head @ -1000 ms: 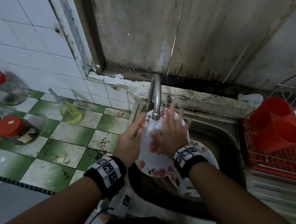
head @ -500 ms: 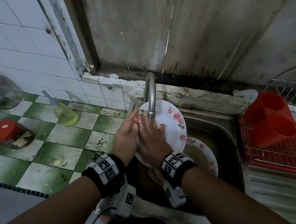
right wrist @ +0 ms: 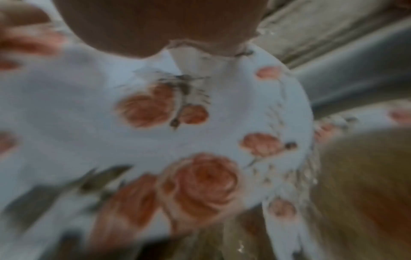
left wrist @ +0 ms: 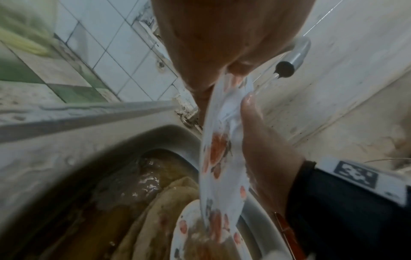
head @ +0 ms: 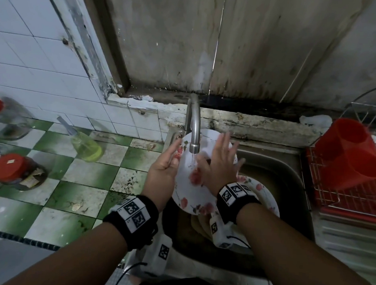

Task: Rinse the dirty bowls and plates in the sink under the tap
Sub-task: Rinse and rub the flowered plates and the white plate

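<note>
A white plate with red roses (head: 189, 200) stands tilted on edge under the tap (head: 194, 129), and water runs onto its face. My left hand (head: 164, 165) grips its left rim, with the thumb on the front. My right hand (head: 220, 164) lies flat on the plate's face, fingers straight and spread. From the left wrist, the plate (left wrist: 222, 158) shows edge-on between my left hand (left wrist: 211, 44) and right hand (left wrist: 262, 140). A second rose plate (head: 265, 196) lies in the sink (head: 291, 172) below. The right wrist view is blurred, with the plate (right wrist: 89, 123) filling it.
Murky brown water (left wrist: 133, 176) stands in the sink. A red cutlery holder (head: 350, 158) sits in the wire dish rack (head: 345, 198) on the right. On the tiled counter to the left are a yellow-green bottle (head: 85, 146) and red-lidded jars (head: 13, 170).
My right hand has slid up and to the right across the plate's face, from the left side by the spout. My left hand keeps its hold on the rim.
</note>
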